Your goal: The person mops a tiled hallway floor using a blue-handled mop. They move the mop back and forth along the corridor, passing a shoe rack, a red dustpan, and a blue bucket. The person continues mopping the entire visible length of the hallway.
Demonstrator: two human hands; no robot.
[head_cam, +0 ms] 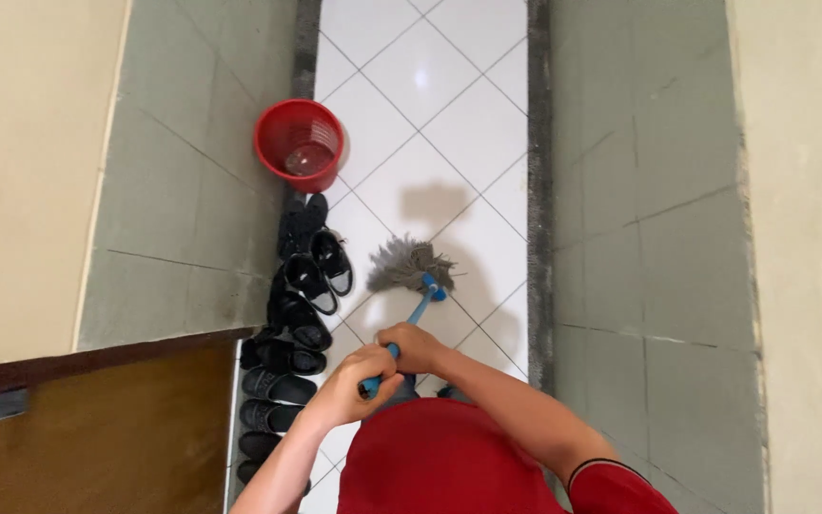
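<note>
White diamond-laid floor [430, 105] runs up the middle of the frame, a narrow corridor between grey-tiled walls [639, 190], with a brown door [97, 428] at lower left. Along the left edge of the floor, from centre to bottom, a row of dark shoes [292, 324] stands against the wall, and a red bucket [299, 143] sits above them at upper left centre. At centre a mop [409, 265] with grey strands and a blue handle rests its head on the tiles, just right of the shoes. Both hands are clenched on the handle: the left hand [352, 385] lower down, the right hand [411, 345] just above it. Judging by the sheen, the tiles beyond the mop reflect light, but I cannot tell wet from dry, so how much floor is done stays unclear; the mop stands well short of the bucket.
</note>
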